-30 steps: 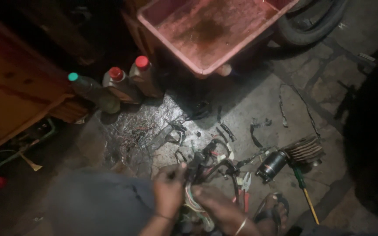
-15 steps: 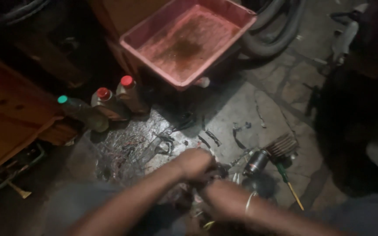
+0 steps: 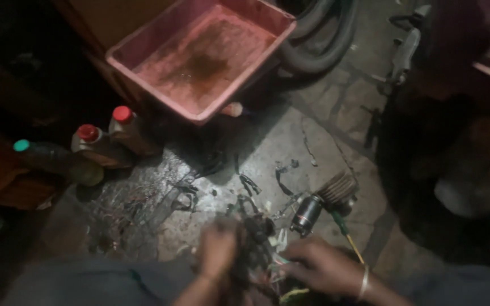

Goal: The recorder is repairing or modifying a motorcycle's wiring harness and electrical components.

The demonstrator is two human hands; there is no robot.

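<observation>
My left hand point(image 3: 218, 249) and my right hand point(image 3: 321, 266) are low in the view, both closed on a tangled bundle of wires point(image 3: 256, 238) that lies on the stone floor. The left hand is blurred. My right wrist wears a metal bangle point(image 3: 363, 281). Just beyond the bundle lies a small cylindrical motor point(image 3: 307, 214) next to a ribbed metal part point(image 3: 338, 188). A screwdriver with a yellow shaft point(image 3: 350, 241) lies to the right of my right hand.
A pink plastic tub point(image 3: 199, 56) stands at the back, with dark hoses point(image 3: 324, 39) to its right. Two red-capped bottles point(image 3: 112, 136) and a green-capped bottle point(image 3: 58, 161) stand at the left. Loose wire scraps point(image 3: 245, 181) litter the oily floor.
The view has shifted, so the tub and bottles sit lower and more to the right. My hands have drawn back toward me with the wire bundle and sit further apart.
</observation>
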